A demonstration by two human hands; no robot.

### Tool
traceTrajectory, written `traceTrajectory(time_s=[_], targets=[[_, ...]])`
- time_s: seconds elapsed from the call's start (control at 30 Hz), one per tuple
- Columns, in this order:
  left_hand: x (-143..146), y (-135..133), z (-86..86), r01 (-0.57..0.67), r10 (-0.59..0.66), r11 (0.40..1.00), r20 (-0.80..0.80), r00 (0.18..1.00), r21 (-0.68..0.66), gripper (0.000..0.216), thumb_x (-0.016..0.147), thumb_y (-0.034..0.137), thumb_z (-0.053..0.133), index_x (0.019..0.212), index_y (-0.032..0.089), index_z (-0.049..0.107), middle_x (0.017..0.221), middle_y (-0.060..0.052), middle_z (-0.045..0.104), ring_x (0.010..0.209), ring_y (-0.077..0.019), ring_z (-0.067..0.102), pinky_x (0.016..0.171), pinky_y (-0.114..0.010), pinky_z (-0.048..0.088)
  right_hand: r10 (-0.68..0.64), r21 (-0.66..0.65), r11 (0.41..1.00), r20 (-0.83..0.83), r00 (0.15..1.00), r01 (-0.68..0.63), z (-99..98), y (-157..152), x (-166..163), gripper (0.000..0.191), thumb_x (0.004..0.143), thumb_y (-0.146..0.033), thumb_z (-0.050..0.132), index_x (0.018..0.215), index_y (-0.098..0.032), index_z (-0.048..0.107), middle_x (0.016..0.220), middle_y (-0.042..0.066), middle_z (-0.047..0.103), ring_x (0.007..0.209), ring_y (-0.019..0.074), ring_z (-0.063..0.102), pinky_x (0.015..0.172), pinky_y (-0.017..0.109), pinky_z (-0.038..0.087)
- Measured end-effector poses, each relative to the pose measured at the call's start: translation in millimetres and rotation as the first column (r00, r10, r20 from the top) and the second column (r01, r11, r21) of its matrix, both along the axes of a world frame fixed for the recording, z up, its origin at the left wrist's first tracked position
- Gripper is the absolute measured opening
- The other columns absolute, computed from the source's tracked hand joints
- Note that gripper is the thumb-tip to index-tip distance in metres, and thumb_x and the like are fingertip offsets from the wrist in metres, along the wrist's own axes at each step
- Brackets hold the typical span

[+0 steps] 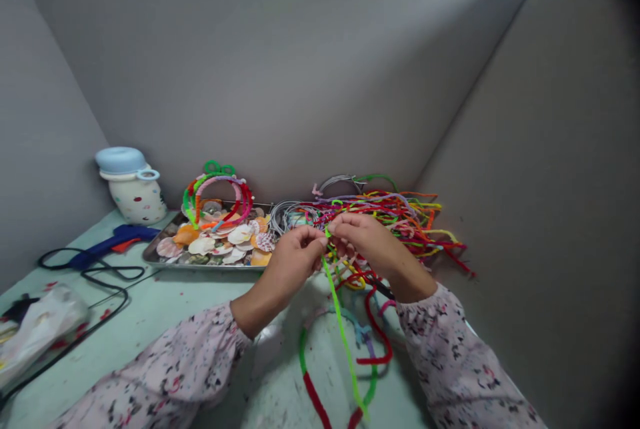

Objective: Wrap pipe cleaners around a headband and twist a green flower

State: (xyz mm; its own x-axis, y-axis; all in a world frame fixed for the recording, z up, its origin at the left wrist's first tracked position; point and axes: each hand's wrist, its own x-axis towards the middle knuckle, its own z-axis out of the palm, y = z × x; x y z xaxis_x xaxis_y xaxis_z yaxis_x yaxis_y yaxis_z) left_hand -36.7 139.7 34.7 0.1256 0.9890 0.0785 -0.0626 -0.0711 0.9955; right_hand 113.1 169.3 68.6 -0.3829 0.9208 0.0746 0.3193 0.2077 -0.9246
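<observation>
Left hand [294, 261] and right hand [370, 248] pinch a lime-green fuzzy stem [338, 312], its tail toward the near edge of the pale desk [185, 302]. Shell tray [210, 267] and tangled stems [380, 209] line the back edge; cup [136, 194] near the far left corner; grey walls [300, 69] behind.

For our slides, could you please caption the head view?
The left hand and right hand hold a lime-green pipe cleaner near a tray of seashells.

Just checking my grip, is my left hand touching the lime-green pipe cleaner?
Touching. In the head view, your left hand pinches the upper part of the lime-green pipe cleaner, whose long end trails below.
</observation>
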Motion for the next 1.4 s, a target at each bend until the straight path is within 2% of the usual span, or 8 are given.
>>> traceTrajectory(time_s=[0.17, 0.3, 0.37, 0.57, 0.67, 0.8, 1.03, 1.4], targets=[[-3, 6, -3.1, 0.075, -0.031, 0.984, 0.263, 0.964, -0.159, 0.015, 0.072, 0.027, 0.064, 0.075, 0.016, 0.055, 0.057, 0.005, 0.049, 0.047, -0.0059, 0.043, 0.045, -0.019, 0.029, 0.016, 0.052, 0.998, 0.025, 1.000, -0.017, -0.1, 6, 1, 0.018, 0.082, -0.035, 0.053, 0.081, -0.017, 0.058, 0.061, -0.004, 0.055, 0.051, 0.0096, 0.049, 0.051, 0.022, 0.037], [-8, 9, -9.0, 0.060, 0.023, 0.977, 0.381, 0.924, -0.205, 0.015, 0.070, 0.021, 0.066, 0.081, 0.015, 0.057, 0.063, 0.005, 0.047, 0.048, -0.0040, 0.042, 0.044, -0.017, 0.028, -0.050, 0.290, 0.956, 0.030, 0.998, 0.039, -24.5, 17, 5, 0.015, 0.081, -0.029, 0.056, 0.089, -0.017, 0.061, 0.074, -0.001, 0.059, 0.065, 0.0118, 0.052, 0.060, 0.023, 0.040], [-10, 11, -17.5, 0.059, 0.029, 0.975, 0.391, 0.920, -0.213, 0.015, 0.070, 0.020, 0.066, 0.082, 0.015, 0.057, 0.063, 0.005, 0.046, 0.049, -0.0040, 0.043, 0.044, -0.016, 0.029, -0.017, 0.316, 0.949, 0.067, 0.998, -0.005, -41.0, 16, 7, 0.015, 0.083, -0.029, 0.054, 0.086, -0.017, 0.062, 0.074, -0.001, 0.059, 0.067, 0.0120, 0.052, 0.061, 0.023, 0.040], [-7, 10, -50.1, 0.132, -0.026, 0.956, 0.373, 0.928, -0.262, 0.015, 0.073, 0.024, 0.065, 0.078, 0.014, 0.056, 0.059, 0.005, 0.046, 0.046, -0.0037, 0.039, 0.042, -0.015, 0.026, 0.031, 0.136, 0.990, 0.093, 0.995, -0.043, -81.5, -3, 7, 0.025, 0.083, -0.040, 0.055, 0.079, -0.016, 0.063, 0.062, -0.003, 0.053, 0.056, 0.0104, 0.046, 0.052, 0.022, 0.035], [-4, 9, -61.9, 0.153, -0.066, 0.961, 0.347, 0.935, -0.230, 0.015, 0.073, 0.024, 0.065, 0.079, 0.013, 0.057, 0.063, 0.003, 0.050, 0.048, -0.0039, 0.041, 0.044, -0.016, 0.027, 0.032, 0.129, 0.991, 0.065, 0.997, -0.040, -93.1, -7, 4, 0.021, 0.082, -0.033, 0.056, 0.072, -0.015, 0.061, 0.065, -0.003, 0.054, 0.060, 0.0105, 0.046, 0.057, 0.022, 0.036], [-3, 11, -73.8, 0.093, -0.050, 0.979, 0.228, 0.972, -0.183, 0.013, 0.073, 0.024, 0.063, 0.073, 0.013, 0.057, 0.057, 0.004, 0.048, 0.047, -0.0050, 0.040, 0.045, -0.018, 0.027, 0.046, 0.062, 0.997, 0.002, 0.999, -0.046, -102.9, -7, 5, 0.016, 0.081, -0.027, 0.054, 0.069, -0.016, 0.058, 0.062, -0.004, 0.051, 0.056, 0.0099, 0.045, 0.053, 0.022, 0.034], [-4, 10, -79.1, 0.104, -0.090, 0.988, 0.124, 0.988, -0.113, 0.018, 0.075, 0.032, 0.063, 0.071, 0.015, 0.056, 0.051, 0.005, 0.046, 0.045, -0.0066, 0.039, 0.046, -0.020, 0.028, 0.042, 0.017, 0.999, -0.052, 0.998, -0.042, -115.6, -7, 7, 0.013, 0.078, -0.024, 0.054, 0.068, -0.018, 0.058, 0.057, -0.005, 0.049, 0.052, 0.0099, 0.044, 0.052, 0.022, 0.033], [-5, 13, -85.4, 0.174, -0.161, 0.977, 0.110, 0.981, -0.121, 0.025, 0.080, 0.038, 0.059, 0.073, 0.016, 0.052, 0.051, 0.003, 0.051, 0.044, -0.0068, 0.041, 0.046, -0.019, 0.026, 0.041, -0.112, 0.992, -0.216, 0.976, -0.066, -114.8, -7, 10, 0.012, 0.074, -0.026, 0.056, 0.066, -0.017, 0.056, 0.055, -0.005, 0.049, 0.048, 0.0097, 0.044, 0.048, 0.022, 0.036]])
